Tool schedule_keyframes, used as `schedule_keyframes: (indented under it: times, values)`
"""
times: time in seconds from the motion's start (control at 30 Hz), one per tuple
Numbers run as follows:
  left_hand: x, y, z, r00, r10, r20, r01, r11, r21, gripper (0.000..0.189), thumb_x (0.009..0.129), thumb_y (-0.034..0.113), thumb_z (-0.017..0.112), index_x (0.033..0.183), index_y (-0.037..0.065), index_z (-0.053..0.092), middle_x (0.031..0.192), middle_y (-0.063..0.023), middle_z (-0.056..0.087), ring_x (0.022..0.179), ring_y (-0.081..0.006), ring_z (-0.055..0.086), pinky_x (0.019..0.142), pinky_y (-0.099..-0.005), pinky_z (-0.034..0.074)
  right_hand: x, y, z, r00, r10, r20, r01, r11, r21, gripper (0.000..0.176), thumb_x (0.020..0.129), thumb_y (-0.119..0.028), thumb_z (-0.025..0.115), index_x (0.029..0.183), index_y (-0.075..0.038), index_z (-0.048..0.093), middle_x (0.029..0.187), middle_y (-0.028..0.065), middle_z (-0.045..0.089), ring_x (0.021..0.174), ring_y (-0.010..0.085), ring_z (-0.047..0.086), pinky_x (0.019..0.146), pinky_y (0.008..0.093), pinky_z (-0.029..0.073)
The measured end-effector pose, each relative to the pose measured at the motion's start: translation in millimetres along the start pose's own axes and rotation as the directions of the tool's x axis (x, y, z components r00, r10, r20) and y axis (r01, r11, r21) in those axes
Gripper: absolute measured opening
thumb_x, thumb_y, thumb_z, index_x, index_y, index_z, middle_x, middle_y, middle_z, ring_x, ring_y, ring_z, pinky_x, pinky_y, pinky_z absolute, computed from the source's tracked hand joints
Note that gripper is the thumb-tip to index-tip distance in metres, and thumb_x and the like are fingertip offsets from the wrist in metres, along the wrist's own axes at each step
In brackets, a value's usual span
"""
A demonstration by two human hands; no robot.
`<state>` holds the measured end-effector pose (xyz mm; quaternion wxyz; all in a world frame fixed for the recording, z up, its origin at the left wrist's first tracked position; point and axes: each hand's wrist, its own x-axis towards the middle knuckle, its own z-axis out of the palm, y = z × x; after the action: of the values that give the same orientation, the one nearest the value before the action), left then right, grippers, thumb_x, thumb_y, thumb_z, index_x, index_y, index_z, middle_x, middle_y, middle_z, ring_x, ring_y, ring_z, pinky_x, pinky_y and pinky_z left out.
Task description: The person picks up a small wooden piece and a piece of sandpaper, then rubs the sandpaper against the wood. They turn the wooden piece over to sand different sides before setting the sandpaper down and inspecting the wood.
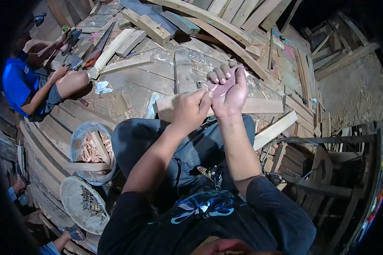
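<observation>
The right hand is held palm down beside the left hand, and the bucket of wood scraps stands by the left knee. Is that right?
Not quite: the head view shows the right hand palm up. It is beside the left hand, and the bucket of wood scraps does stand by the left knee.

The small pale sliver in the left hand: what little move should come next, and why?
I'd probably lower the sliver gently onto the right palm. The left hand pinches it close beside the right hand, which is turned palm up with its fingers loosely curled, so it looks ready to catch so small a piece.
</observation>
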<state>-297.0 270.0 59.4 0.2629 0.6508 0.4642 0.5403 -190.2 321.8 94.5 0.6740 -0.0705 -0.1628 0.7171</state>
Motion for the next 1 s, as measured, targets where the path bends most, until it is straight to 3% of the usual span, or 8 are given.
schedule_keyframes:
  times: [0.47, 0.6, 0.7, 0.73, 0.77, 0.8, 0.83, 1.0]
  values:
    - [-3.2, -5.0, 3.6, 0.992, 0.106, 0.068, -0.108, 0.994, 0.029, 0.031, 0.096, 0.019, 0.055, 0.072, -0.001, 0.050, 0.062, -0.0195, 0.048, 0.052, -0.0343, 0.050, 0.052, -0.0403, 0.040, -8.0, -10.8, 2.2, 1.000, -0.014, 0.004, 0.014, 1.000, -0.024, 0.028, 0.104, -0.034, 0.037, 0.095, -0.011, 0.050, 0.069, 0.0005, 0.040, 0.062, 0.0133, 0.037, 0.061, 0.0299, 0.035]
    - [-9.1, -13.0, 12.8, 0.959, 0.228, 0.169, -0.219, 0.973, -0.070, 0.031, 0.098, 0.020, 0.054, 0.076, -0.001, 0.050, 0.063, -0.0178, 0.045, 0.050, -0.0303, 0.042, 0.051, -0.0382, 0.037, -8.5, -86.1, 17.1, 0.925, -0.380, -0.015, 0.359, 0.886, -0.292, 0.032, 0.102, -0.037, 0.041, 0.082, -0.013, 0.049, 0.065, -0.0008, 0.040, 0.059, 0.0133, 0.036, 0.058, 0.0311, 0.032]
    - [-4.6, -11.5, 4.5, 0.986, 0.089, 0.139, -0.088, 0.996, -0.007, 0.029, 0.096, 0.024, 0.057, 0.079, 0.001, 0.054, 0.061, -0.0160, 0.048, 0.052, -0.0295, 0.046, 0.050, -0.0375, 0.037, -53.6, -200.4, 64.1, 0.496, -0.772, 0.397, 0.833, 0.293, -0.470, 0.039, 0.094, -0.042, 0.049, 0.067, -0.015, 0.046, 0.060, 0.0000, 0.043, 0.055, 0.0162, 0.038, 0.060, 0.0298, 0.035]
    - [-6.5, -7.6, 1.6, 0.987, 0.060, 0.150, -0.063, 0.998, 0.018, 0.029, 0.095, 0.026, 0.059, 0.080, 0.001, 0.054, 0.061, -0.0179, 0.050, 0.054, -0.0344, 0.050, 0.050, -0.0396, 0.039, -79.7, -228.8, 87.0, 0.149, -0.877, 0.457, 0.917, -0.051, -0.395, 0.038, 0.092, -0.041, 0.050, 0.066, -0.013, 0.046, 0.061, 0.0044, 0.044, 0.057, 0.0219, 0.045, 0.062, 0.0324, 0.043]
    - [-6.5, -5.7, 0.7, 0.987, 0.035, 0.156, -0.042, 0.998, 0.042, 0.030, 0.094, 0.028, 0.060, 0.080, 0.002, 0.054, 0.061, -0.0199, 0.051, 0.056, -0.0392, 0.055, 0.051, -0.0417, 0.041, -105.8, -257.2, 109.8, -0.219, -0.863, 0.456, 0.842, -0.403, -0.359, 0.038, 0.089, -0.040, 0.051, 0.066, -0.011, 0.046, 0.061, 0.0088, 0.045, 0.059, 0.0276, 0.053, 0.063, 0.0350, 0.050]
    - [-6.9, -11.4, 5.8, 0.986, 0.111, 0.128, -0.108, 0.994, -0.025, 0.026, 0.093, 0.022, 0.064, 0.082, 0.001, 0.056, 0.057, -0.0089, 0.046, 0.050, -0.0146, 0.042, 0.049, -0.0306, 0.035, -138.9, -292.1, 114.9, -0.326, -0.778, 0.537, 0.766, -0.551, -0.332, 0.037, 0.086, -0.041, 0.053, 0.067, -0.010, 0.046, 0.064, 0.0077, 0.046, 0.057, 0.0248, 0.052, 0.061, 0.0341, 0.049]
    - [-6.9, -8.8, 6.6, 0.985, 0.090, 0.144, -0.089, 0.996, -0.015, 0.025, 0.092, 0.022, 0.065, 0.082, 0.001, 0.056, 0.057, -0.0085, 0.046, 0.051, -0.0141, 0.042, 0.049, -0.0304, 0.036, -171.8, -326.9, 119.9, -0.428, -0.670, 0.607, 0.668, -0.687, -0.287, 0.036, 0.084, -0.042, 0.056, 0.068, -0.010, 0.047, 0.067, 0.0065, 0.048, 0.055, 0.0221, 0.051, 0.059, 0.0332, 0.047]
    - [-7.8, 0.7, 15.6, 0.983, 0.032, 0.183, -0.029, 0.999, -0.021, 0.024, 0.091, 0.022, 0.066, 0.085, 0.001, 0.056, 0.061, -0.0076, 0.048, 0.054, -0.0133, 0.044, 0.052, -0.0295, 0.037, -181.0, -309.2, 116.0, -0.283, -0.769, 0.573, 0.912, -0.401, -0.088, 0.030, 0.081, -0.035, 0.060, 0.076, -0.007, 0.050, 0.071, 0.0049, 0.051, 0.058, 0.0192, 0.052, 0.059, 0.0339, 0.047]
